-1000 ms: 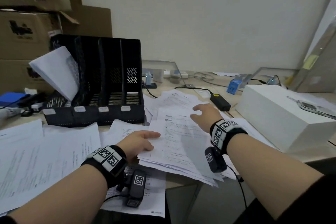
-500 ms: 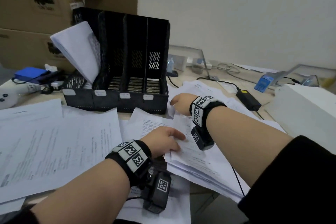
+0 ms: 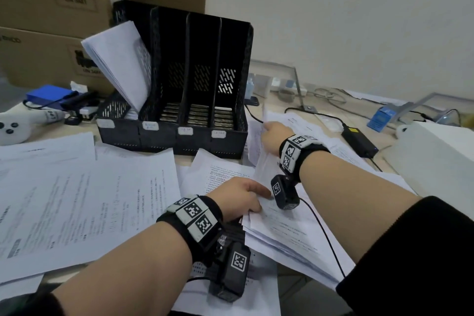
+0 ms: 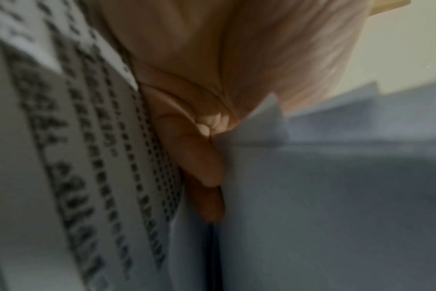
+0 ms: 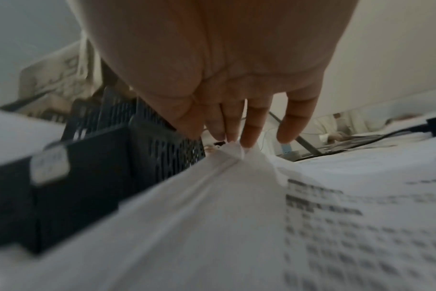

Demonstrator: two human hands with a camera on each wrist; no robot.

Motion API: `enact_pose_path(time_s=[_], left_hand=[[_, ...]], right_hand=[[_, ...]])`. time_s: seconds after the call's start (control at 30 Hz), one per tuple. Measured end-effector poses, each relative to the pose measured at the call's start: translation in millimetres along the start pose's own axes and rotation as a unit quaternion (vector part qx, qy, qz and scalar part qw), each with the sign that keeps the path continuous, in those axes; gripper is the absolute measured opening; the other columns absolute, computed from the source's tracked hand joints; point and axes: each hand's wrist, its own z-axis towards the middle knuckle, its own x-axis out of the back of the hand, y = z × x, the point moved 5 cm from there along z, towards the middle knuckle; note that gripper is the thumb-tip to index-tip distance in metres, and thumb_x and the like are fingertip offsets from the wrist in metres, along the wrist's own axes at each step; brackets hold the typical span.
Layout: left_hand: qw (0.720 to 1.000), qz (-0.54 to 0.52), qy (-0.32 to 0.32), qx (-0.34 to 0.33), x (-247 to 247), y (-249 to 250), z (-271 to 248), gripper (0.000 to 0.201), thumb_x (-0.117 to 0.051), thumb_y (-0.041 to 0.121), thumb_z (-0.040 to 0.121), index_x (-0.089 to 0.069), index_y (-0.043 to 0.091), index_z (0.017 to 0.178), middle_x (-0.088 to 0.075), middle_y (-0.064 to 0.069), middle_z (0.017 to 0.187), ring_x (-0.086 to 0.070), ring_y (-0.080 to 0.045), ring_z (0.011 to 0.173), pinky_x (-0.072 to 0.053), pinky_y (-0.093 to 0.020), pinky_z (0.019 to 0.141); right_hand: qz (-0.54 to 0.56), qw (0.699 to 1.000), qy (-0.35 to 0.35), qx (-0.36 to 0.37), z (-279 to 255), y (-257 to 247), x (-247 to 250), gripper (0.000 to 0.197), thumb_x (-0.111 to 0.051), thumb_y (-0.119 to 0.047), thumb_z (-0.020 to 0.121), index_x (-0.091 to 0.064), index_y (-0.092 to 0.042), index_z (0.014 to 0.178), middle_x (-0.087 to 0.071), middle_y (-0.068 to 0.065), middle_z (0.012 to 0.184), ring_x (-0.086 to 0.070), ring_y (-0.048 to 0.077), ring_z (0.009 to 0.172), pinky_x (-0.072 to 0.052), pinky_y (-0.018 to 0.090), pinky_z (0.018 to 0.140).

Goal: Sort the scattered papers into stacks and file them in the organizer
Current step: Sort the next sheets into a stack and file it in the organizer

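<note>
A black four-slot organizer (image 3: 202, 41) stands at the desk's back, with a white sheaf (image 3: 118, 59) leaning in its leftmost slot. In front of it, to the right, lies a thick stack of printed papers (image 3: 287, 228). My left hand (image 3: 259, 202) grips the stack's near left edge, thumb on top, and in the left wrist view my fingers (image 4: 212, 167) curl under the sheets (image 4: 311, 196). At the stack's far corner, beside the organizer (image 5: 100, 157), my right hand (image 3: 266, 127) holds the papers. In the right wrist view its fingertips (image 5: 249, 137) pinch the raised paper corner (image 5: 212, 216).
Loose printed sheets (image 3: 77, 200) cover the desk's left half. Cardboard boxes (image 3: 51, 7) rise behind the organizer. A white box (image 3: 436, 156) sits at the right, with a black power adapter (image 3: 359, 140) and cables behind the stack. A white controller (image 3: 15, 128) lies far left.
My right hand left the top of the stack, slid left to its far corner by the organizer and pinched it up. My left hand stayed at the near edge.
</note>
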Motion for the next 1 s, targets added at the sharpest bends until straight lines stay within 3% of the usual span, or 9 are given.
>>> enact_pose_path(time_s=[0.13, 0.33, 0.43, 0.53, 0.67, 0.73, 0.8, 0.9, 1.0], left_hand=[[1.000, -0.016, 0.006, 0.014, -0.7, -1.7, -1.7, 0.052, -0.061, -0.005, 0.078, -0.078, 0.031, 0.110, -0.076, 0.001, 0.097, -0.052, -0.010, 0.055, -0.042, -0.018, 0.055], [0.999, -0.025, 0.030, 0.025, -1.0, 4.7, -8.7, 0.053, -0.047, -0.011, 0.083, -0.074, 0.021, 0.117, -0.055, -0.001, 0.061, -0.033, -0.006, 0.033, -0.029, -0.016, 0.037], [0.998, -0.031, 0.051, 0.013, -2.3, 10.4, -10.4, 0.038, -0.055, 0.000, 0.090, -0.076, 0.016, 0.118, -0.072, -0.003, 0.088, -0.057, -0.005, 0.057, -0.047, -0.016, 0.058], [0.997, -0.006, 0.081, -0.002, -1.9, 13.4, -14.9, 0.025, -0.067, 0.023, 0.094, -0.077, 0.020, 0.117, -0.073, 0.003, 0.120, -0.065, -0.014, 0.111, -0.048, -0.029, 0.104], [0.995, 0.028, 0.092, 0.002, 0.9, 9.5, -14.9, 0.027, -0.064, 0.007, 0.092, -0.074, 0.029, 0.105, -0.076, 0.000, 0.104, -0.068, -0.014, 0.080, -0.057, -0.030, 0.080], [0.993, 0.049, 0.104, 0.000, -0.8, 15.1, -18.5, 0.036, -0.059, -0.001, 0.091, -0.074, 0.025, 0.110, -0.074, 0.000, 0.086, -0.058, -0.011, 0.056, -0.051, -0.025, 0.056], [0.992, 0.054, 0.117, 0.004, 0.2, 17.7, -21.1, 0.046, -0.052, -0.008, 0.090, -0.070, 0.020, 0.123, -0.074, -0.005, 0.090, -0.059, -0.014, 0.055, -0.047, -0.020, 0.049], [0.990, 0.026, 0.135, 0.011, -4.0, 22.0, -24.1, 0.050, -0.047, -0.005, 0.095, -0.056, 0.011, 0.142, -0.058, -0.017, 0.144, -0.058, -0.037, 0.126, -0.047, -0.037, 0.105], [0.987, -0.043, 0.153, 0.018, -8.5, 25.3, -26.8, 0.057, -0.056, 0.018, 0.101, -0.037, 0.009, 0.154, -0.040, -0.009, 0.159, -0.040, -0.030, 0.145, -0.031, -0.037, 0.118]], right_hand=[[0.151, 0.979, 0.114, 0.069, -18.0, 2.0, 50.3, 0.050, -0.042, -0.017, 0.100, -0.038, -0.013, 0.150, -0.036, 0.006, 0.158, -0.032, 0.022, 0.146, -0.022, 0.030, 0.117], [0.129, 0.932, 0.305, 0.148, -60.0, 17.0, 133.1, 0.038, -0.048, -0.015, 0.099, -0.060, -0.014, 0.136, -0.054, 0.001, 0.145, -0.046, 0.017, 0.136, -0.025, 0.019, 0.111], [0.074, 0.920, 0.331, 0.195, -88.2, 26.8, 143.0, 0.027, -0.057, -0.011, 0.093, -0.075, -0.016, 0.113, -0.070, 0.003, 0.121, -0.061, 0.022, 0.116, -0.043, 0.030, 0.105], [0.070, 0.931, 0.278, 0.225, -115.8, 42.4, 130.9, 0.023, -0.061, -0.008, 0.087, -0.075, -0.019, 0.100, -0.073, 0.000, 0.100, -0.065, 0.021, 0.096, -0.051, 0.037, 0.092], [0.068, 0.967, 0.138, 0.203, -150.9, 68.6, 92.6, 0.032, -0.059, -0.011, 0.089, -0.065, -0.028, 0.116, -0.070, -0.013, 0.093, -0.064, 0.013, 0.090, -0.049, 0.025, 0.088], [0.052, 0.976, 0.087, 0.192, -165.6, 84.2, 72.7, 0.028, -0.060, -0.010, 0.089, -0.071, -0.023, 0.111, -0.073, -0.008, 0.101, -0.065, 0.012, 0.095, -0.048, 0.024, 0.092], [0.042, 0.982, 0.045, 0.179, -172.8, 92.1, 50.8, 0.023, -0.061, -0.011, 0.089, -0.075, -0.021, 0.104, -0.073, -0.006, 0.104, -0.061, 0.009, 0.094, -0.047, 0.022, 0.091], [0.068, 0.985, 0.013, 0.160, -186.4, 101.0, 26.8, 0.019, -0.062, -0.014, 0.088, -0.075, -0.022, 0.099, -0.070, -0.010, 0.096, -0.059, 0.005, 0.089, -0.044, 0.017, 0.083], [0.104, 0.981, -0.010, 0.163, -195.9, 102.9, 10.2, 0.017, -0.063, -0.016, 0.086, -0.075, -0.024, 0.095, -0.068, -0.015, 0.088, -0.062, 0.005, 0.087, -0.046, 0.016, 0.080]])
